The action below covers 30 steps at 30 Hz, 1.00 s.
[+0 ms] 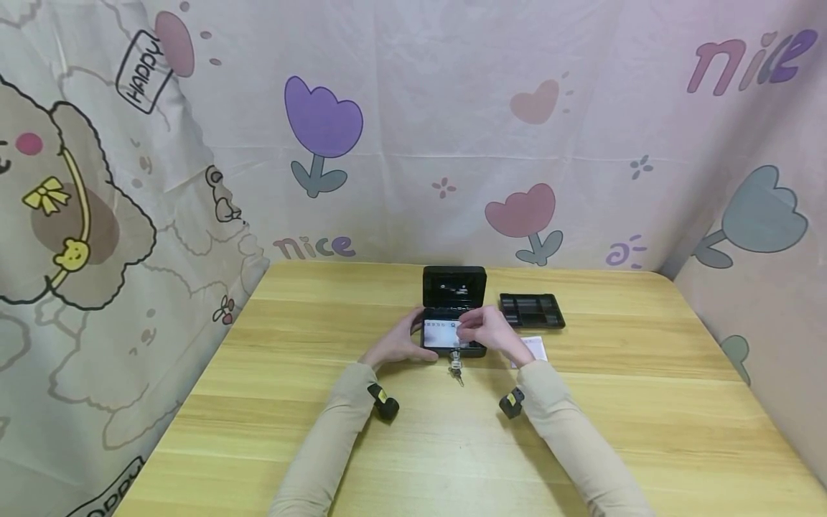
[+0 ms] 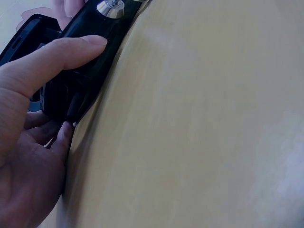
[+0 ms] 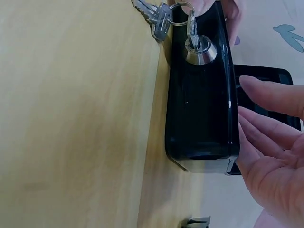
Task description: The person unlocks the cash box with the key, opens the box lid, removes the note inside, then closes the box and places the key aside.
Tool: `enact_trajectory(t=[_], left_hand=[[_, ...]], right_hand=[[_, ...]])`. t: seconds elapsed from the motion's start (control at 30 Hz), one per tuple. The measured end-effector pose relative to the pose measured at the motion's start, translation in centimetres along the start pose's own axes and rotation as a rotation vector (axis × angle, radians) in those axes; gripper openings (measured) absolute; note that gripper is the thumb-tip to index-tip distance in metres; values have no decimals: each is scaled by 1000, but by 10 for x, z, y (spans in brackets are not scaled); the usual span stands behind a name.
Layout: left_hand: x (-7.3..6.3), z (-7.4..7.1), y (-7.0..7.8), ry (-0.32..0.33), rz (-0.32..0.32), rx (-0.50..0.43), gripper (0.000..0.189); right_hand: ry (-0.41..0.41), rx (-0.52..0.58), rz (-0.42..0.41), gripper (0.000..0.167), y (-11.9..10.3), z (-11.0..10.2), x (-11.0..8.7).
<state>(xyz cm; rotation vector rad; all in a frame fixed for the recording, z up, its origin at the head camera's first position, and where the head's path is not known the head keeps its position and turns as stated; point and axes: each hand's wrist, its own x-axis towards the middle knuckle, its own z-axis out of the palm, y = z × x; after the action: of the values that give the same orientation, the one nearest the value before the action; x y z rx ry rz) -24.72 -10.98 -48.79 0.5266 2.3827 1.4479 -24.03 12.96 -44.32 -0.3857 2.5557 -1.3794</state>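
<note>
A small black cash box (image 1: 454, 352) stands on the table with its lid (image 1: 454, 287) raised. A silver lock (image 3: 201, 51) on its front wall has a key in it, and more keys (image 1: 456, 373) hang from the ring. My left hand (image 1: 403, 342) grips the box's left end, thumb laid on the front wall, fingers at the side. In the head view a white printed card (image 1: 441, 334) lies inside the box. My right hand (image 1: 491, 329) reaches over the right end, bent fingers at the card's right part. The box wall hides those fingertips in the right wrist view, so a pinch cannot be confirmed.
A black compartment tray (image 1: 532, 311) lies to the right, behind my right hand. White paper (image 1: 535, 347) lies on the wooden table (image 1: 310, 431), partly under my right wrist. A printed cloth (image 1: 413, 129) hangs behind the table and at both sides.
</note>
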Motion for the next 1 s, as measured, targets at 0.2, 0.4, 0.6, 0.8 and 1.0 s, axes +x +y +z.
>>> enact_trajectory(t=[0.2, 0.4, 0.6, 0.8, 1.0], left_hand=[[0, 0, 0, -1, 4, 2, 116], [-1, 0, 2, 3, 0, 5, 116], [-1, 0, 2, 5, -2, 6, 116], [-1, 1, 1, 6, 4, 5, 115], [-2, 1, 2, 12, -2, 16, 115]], right_hand=[[-29, -4, 14, 34, -2, 3, 2], [-53, 1, 17, 36, -3, 4, 4], [-55, 16, 34, 39, -3, 4, 3], [-23, 102, 47, 43, -3, 6, 1], [25, 131, 70, 42, -3, 6, 0]])
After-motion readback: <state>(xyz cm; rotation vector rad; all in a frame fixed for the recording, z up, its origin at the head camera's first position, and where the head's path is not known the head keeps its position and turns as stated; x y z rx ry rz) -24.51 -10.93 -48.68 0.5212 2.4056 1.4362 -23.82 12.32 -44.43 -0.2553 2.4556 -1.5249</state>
